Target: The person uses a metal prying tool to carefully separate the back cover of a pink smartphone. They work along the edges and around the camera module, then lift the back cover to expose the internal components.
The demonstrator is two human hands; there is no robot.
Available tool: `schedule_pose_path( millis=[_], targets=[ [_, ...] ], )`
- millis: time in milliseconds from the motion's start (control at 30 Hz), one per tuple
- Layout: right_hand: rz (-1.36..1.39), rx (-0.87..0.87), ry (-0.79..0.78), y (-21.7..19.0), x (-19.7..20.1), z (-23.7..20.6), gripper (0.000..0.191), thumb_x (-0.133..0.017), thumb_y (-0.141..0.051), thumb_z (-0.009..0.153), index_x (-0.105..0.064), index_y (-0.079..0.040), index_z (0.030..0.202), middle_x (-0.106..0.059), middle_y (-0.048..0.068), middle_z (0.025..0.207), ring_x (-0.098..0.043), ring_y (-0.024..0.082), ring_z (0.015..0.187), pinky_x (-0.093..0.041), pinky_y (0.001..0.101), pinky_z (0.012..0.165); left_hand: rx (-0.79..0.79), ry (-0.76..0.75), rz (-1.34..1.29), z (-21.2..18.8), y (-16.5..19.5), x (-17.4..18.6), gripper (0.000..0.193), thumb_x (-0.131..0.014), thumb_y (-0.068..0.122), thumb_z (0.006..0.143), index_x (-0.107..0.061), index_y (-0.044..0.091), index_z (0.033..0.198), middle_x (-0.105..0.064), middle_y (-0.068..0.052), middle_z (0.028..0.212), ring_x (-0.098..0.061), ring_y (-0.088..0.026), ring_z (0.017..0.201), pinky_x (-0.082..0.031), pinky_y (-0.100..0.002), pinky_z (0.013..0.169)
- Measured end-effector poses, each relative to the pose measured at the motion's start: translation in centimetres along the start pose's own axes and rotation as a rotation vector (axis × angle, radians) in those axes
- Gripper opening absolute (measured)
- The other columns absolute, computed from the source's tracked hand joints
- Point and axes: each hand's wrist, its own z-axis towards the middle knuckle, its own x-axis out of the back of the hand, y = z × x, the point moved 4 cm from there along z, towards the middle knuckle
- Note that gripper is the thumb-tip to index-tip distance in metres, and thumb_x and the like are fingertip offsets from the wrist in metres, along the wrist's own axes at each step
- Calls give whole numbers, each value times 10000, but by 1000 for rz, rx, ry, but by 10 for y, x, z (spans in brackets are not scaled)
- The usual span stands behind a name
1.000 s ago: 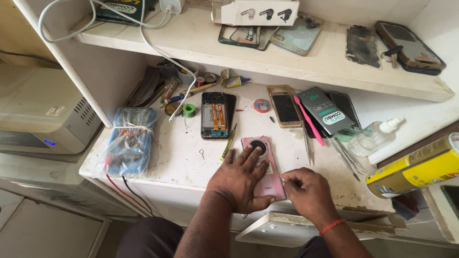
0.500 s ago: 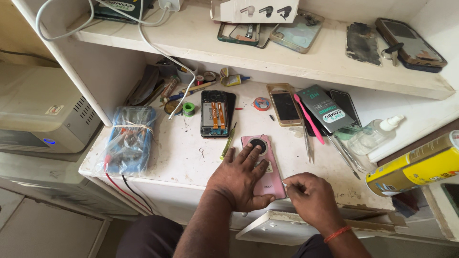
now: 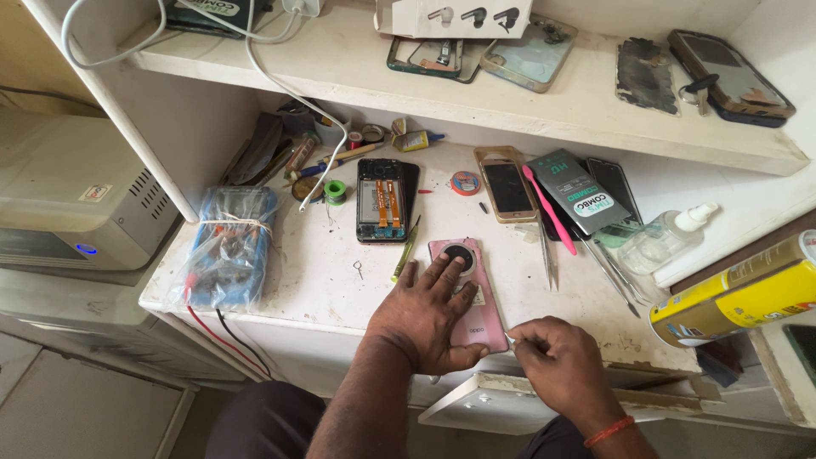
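left hand flat, fingers spread, pressing pink phone at near edge of table | right hand fingers pinched on thin pick at phone's right edge | risk: pick slips, back cover cracks; phone could slide off the near edge

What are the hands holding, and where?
Left hand presses flat on the pink phone. Right hand pinches a thin tool at the phone's lower right edge.

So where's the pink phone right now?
In the head view, the pink phone lies face down at the bench's front edge, pressed under the left hand, with the right hand at its lower right corner.
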Motion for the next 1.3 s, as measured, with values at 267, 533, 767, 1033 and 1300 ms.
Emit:
schedule_pose_path(
  millis=[267,533,767,1033,1300],
  targets=[
    [-8,-22,2,3,0,-7,165,-748,-108,800,-826,-67,940,-816,65,756,-724,124,626,-576,295,613,-1,-2,5,0,-1,-2,950,-413,821,816,-491,137,1472,-251,-213,1636,-196,-370,1525,-179,-624,1187],
    [-2,49,55,9,0,-16,155,-765,-104,781,-818,-54,917,-784,80,716,-695,125,607,-560,298,599,0,6,-4,-1,0,-5,949,-409,820,817,-488,142,1475,-250,-209,1638,-189,-366,1530,-175,-619,1190],
    [228,58,138,23,6,-30,136,-711,-49,846,-780,-17,959,-741,62,769,-642,97,643,-525,287,586,-17,80,-37,-7,-3,-8,941,-457,787,815,-512,107,1462,-295,-233,1622,-223,-387,1520,-200,-622,1180],
    [492,30,116,-5,-26,70,143,-738,-66,890,-762,0,1015,-731,47,814,-661,94,654,-578,278,580,-31,111,-51,-10,-3,-11,924,-469,781,827,-529,96,1444,-320,-237,1619,-251,-391,1517,-219,-657,1162],
    [275,157,263,-31,-47,116,172,-757,-115,847,-809,-23,982,-802,69,826,-731,96,712,-577,256,673,-29,102,-74,-2,-8,-11,942,-502,778,803,-519,96,1453,-307,-241,1620,-240,-401,1516,-205,-668,1156]
  ],
)
